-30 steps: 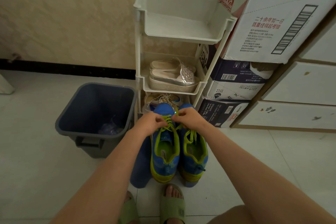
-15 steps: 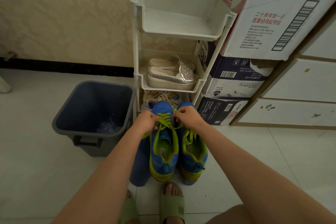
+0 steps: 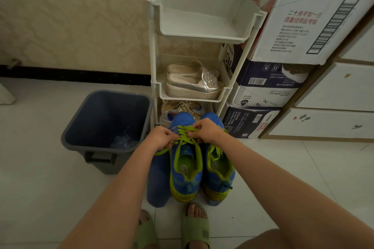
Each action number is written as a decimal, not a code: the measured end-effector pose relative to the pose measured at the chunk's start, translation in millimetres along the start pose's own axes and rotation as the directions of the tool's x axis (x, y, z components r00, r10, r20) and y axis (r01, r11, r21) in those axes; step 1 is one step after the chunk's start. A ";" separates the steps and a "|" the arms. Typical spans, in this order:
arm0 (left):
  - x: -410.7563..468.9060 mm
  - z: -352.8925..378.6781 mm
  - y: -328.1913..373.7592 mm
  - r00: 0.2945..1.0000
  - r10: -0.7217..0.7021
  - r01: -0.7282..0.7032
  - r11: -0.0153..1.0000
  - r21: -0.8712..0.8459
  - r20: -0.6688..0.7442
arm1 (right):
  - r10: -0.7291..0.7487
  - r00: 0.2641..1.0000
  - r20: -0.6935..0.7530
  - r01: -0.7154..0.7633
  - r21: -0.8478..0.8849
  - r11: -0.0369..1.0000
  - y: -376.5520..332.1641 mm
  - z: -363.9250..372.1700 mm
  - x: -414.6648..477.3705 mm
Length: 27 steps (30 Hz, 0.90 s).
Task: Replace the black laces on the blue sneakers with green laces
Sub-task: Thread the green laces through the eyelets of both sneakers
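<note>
Head view: both sneakers [image 3: 202, 168] at six o'clock already wear green laces [image 3: 185, 134]; left hand [image 3: 162, 137] and right hand [image 3: 208, 130] pinch one shoe's ends, tying unfinished.

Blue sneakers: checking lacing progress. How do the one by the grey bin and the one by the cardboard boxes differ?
The bin-side blue sneaker shows green lace crisscrossed over its tongue, pinched by the left hand and right hand. The box-side blue sneaker is in neither hand, and its lacing is mostly hidden. Both have yellow-green trim.
</note>
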<state>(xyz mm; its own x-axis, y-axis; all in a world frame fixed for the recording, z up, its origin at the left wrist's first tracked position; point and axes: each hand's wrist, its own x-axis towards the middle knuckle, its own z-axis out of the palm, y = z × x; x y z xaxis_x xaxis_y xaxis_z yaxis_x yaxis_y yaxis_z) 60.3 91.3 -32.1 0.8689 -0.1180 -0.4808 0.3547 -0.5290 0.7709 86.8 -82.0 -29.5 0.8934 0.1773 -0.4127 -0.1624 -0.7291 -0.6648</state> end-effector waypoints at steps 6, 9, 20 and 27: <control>7.6 3.1 1.3 1.000 -0.016 0.016 1.000 -0.027 -0.017 | -0.034 0.993 0.115 0.044 -0.089 0.995 -4.1 -3.6 2.4; 11.4 4.7 -0.9 0.999 -0.034 0.032 0.998 -0.056 -0.033 | -0.023 0.986 0.167 0.038 -0.090 0.995 -4.2 -5.9 4.7; 13.0 10.4 1.6 0.998 0.018 -0.023 0.996 -0.087 -0.056 | 0.037 0.985 0.168 -0.056 0.112 0.992 4.1 -11.4 4.6; 16.7 14.1 -1.2 0.996 0.024 -0.034 0.993 -0.110 -0.091 | 0.097 0.975 0.201 -0.141 0.220 0.965 4.7 -10.9 7.2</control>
<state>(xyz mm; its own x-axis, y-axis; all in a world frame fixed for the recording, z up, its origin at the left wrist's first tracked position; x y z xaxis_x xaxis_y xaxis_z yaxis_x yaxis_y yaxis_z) 69.5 78.1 -47.0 0.9049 -0.0535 -0.4222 0.3610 -0.4288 0.8281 97.1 -91.3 -28.8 0.7708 0.2354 -0.5919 -0.3751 -0.5834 -0.7204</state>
